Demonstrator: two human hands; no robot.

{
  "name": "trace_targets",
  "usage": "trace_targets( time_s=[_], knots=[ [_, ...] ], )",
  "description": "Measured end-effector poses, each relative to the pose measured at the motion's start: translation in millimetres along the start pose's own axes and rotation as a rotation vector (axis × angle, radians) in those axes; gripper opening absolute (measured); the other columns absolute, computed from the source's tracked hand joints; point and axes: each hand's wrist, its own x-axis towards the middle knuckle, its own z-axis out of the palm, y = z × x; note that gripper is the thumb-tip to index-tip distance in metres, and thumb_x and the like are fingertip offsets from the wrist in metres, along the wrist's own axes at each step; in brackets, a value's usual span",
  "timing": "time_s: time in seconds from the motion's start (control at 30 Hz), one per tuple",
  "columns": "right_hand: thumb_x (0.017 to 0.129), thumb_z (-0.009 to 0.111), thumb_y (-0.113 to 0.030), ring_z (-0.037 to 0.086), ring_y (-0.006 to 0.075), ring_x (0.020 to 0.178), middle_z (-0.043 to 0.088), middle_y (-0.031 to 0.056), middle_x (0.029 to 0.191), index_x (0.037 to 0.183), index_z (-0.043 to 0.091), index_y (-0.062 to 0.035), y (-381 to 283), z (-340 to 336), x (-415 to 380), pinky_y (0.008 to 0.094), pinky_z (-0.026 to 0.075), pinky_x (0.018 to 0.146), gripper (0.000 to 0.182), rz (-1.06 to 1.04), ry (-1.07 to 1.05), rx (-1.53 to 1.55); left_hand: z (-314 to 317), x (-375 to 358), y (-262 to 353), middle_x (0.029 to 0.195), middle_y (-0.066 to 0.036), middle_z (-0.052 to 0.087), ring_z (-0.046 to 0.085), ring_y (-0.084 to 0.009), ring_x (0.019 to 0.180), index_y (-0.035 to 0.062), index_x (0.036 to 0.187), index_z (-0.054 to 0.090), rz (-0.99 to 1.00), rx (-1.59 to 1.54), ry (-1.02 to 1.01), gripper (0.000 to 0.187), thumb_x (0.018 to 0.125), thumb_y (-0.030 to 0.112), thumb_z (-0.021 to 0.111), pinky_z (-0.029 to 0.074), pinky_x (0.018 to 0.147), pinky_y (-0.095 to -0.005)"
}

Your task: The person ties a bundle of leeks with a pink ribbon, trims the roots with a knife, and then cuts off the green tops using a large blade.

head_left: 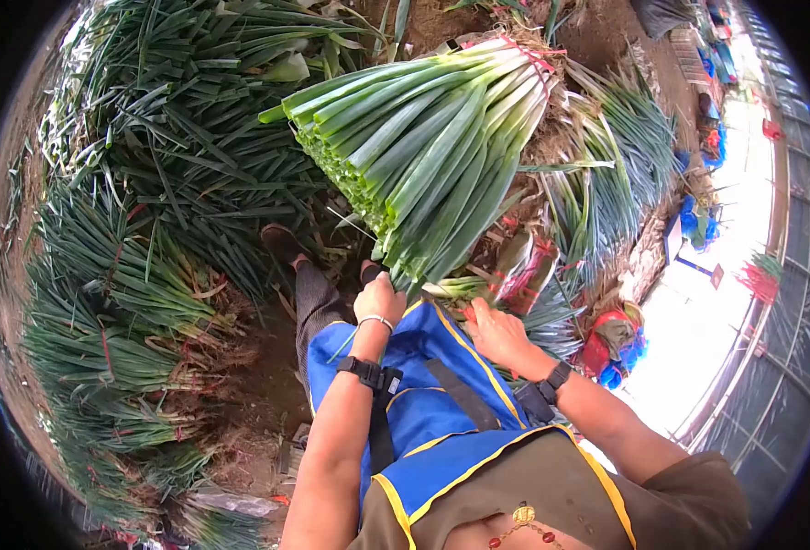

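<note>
A large bundle of green onions (423, 137) lies in front of me, its white ends tied with red string (538, 64) and its cut green tops fanned toward me. My left hand (379, 302) is closed at the lower edge of those tops, with green leaf ends at the fingers and a thin leaf strip by the wrist. To the right, my right hand (499, 339) is closed, fingers bent, with a small red bit showing at the fingertips; what it holds is mostly hidden. Pale green onion stalks (457, 286) lie just beyond that hand.
Tied bundles of green onions (166, 302) are heaped along the left, below a big pile of dark leaves (203, 119). More green onions (620, 156) lie to the right, near red and blue packaging (611, 344). My blue apron (432, 394) covers my lap.
</note>
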Motion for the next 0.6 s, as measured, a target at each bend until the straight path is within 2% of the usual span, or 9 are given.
trace_targets(
  time_s=[0.1,0.13,0.17,0.23,0.27,0.3,0.37,0.4,0.6],
  knots=[
    [0.086,0.053,-0.023,0.061,0.0445,0.068,0.062,0.0248,0.074,0.102,0.045,-0.0028,3,-4,1,0.055,0.047,0.06,0.027,0.001,-0.035,-0.011,5,5,-12,0.096,-0.022,0.066,0.063,-0.0402,0.089,0.0032,0.096,0.058,0.0,-0.131,0.011,0.031,0.074,0.026,0.06,0.051,0.078,-0.0475],
    [0.086,0.054,-0.024,0.061,0.0443,0.069,0.063,0.0239,0.074,0.104,0.046,-0.0033,4,-7,0,0.0548,0.047,0.061,0.029,-0.004,-0.027,0.005,15,8,-20,0.092,-0.016,0.068,0.065,-0.0356,0.086,0.0019,0.101,0.059,0.041,-0.266,0.043,0.037,0.072,0.024,0.063,0.051,0.077,-0.0447],
    [0.086,0.054,-0.025,0.061,0.0441,0.07,0.063,0.0231,0.075,0.106,0.046,-0.0038,5,-8,-4,0.0546,0.046,0.061,0.03,-0.007,-0.024,0.025,31,15,-30,0.092,-0.016,0.068,0.065,-0.0356,0.086,0.0019,0.101,0.059,0.036,-0.267,0.041,0.037,0.072,0.024,0.063,0.051,0.077,-0.0447],
    [0.086,0.054,-0.026,0.061,0.0443,0.071,0.063,0.023,0.076,0.107,0.047,-0.0042,7,-9,-4,0.0541,0.047,0.063,0.031,0.002,-0.044,0.029,56,26,-49,0.08,-0.008,0.067,0.064,-0.0216,0.072,0.0049,0.097,0.063,0.21,-0.975,-0.055,0.027,0.07,0.008,0.066,0.052,0.067,-0.0334],
    [0.086,0.055,-0.027,0.061,0.0444,0.072,0.064,0.0228,0.078,0.108,0.047,-0.0047,7,-10,-2,0.0537,0.047,0.064,0.032,0.012,-0.055,0.028,33,12,-34,0.08,-0.001,0.064,0.06,-0.012,0.069,0.0051,0.094,0.063,-0.064,-1.253,-0.314,0.024,0.07,0.002,0.068,0.05,0.064,-0.0268],
    [0.086,0.055,-0.027,0.061,0.0444,0.072,0.064,0.0228,0.078,0.108,0.047,-0.0047,6,-12,-2,0.0537,0.047,0.064,0.032,0.009,-0.061,0.027,31,14,-34,0.08,-0.001,0.064,0.06,-0.012,0.069,0.0051,0.094,0.063,-0.07,-1.256,-0.311,0.024,0.07,0.002,0.068,0.05,0.064,-0.0268],
    [0.086,0.055,-0.028,0.061,0.0447,0.073,0.064,0.0244,0.081,0.113,0.047,-0.0038,2,-17,-3,0.0528,0.047,0.064,0.037,0.03,-0.111,0.073,29,14,-36,0.079,-0.002,0.064,0.061,-0.0125,0.068,0.005,0.094,0.063,0.006,-1.298,-0.571,0.022,0.072,0.002,0.067,0.05,0.061,-0.0279],
    [0.086,0.055,-0.03,0.062,0.0447,0.076,0.064,0.0255,0.083,0.116,0.045,-0.0019,3,-16,-5,0.052,0.048,0.065,0.042,0.042,-0.143,0.074,32,13,-36,0.078,-0.001,0.063,0.06,-0.0119,0.066,0.006,0.093,0.063,0.005,-1.382,-0.617,0.022,0.072,0.002,0.069,0.05,0.059,-0.0278],
    [0.086,0.056,-0.029,0.062,0.0435,0.076,0.064,0.0245,0.087,0.119,0.043,-0.0013,1,-10,-14,0.0517,0.049,0.065,0.045,0.042,-0.104,-0.036,32,7,-29,0.079,0.0,0.064,0.06,-0.0111,0.067,0.0075,0.091,0.063,0.001,-1.423,-0.615,0.023,0.071,0.0,0.072,0.05,0.061,-0.0274]
  ],
)
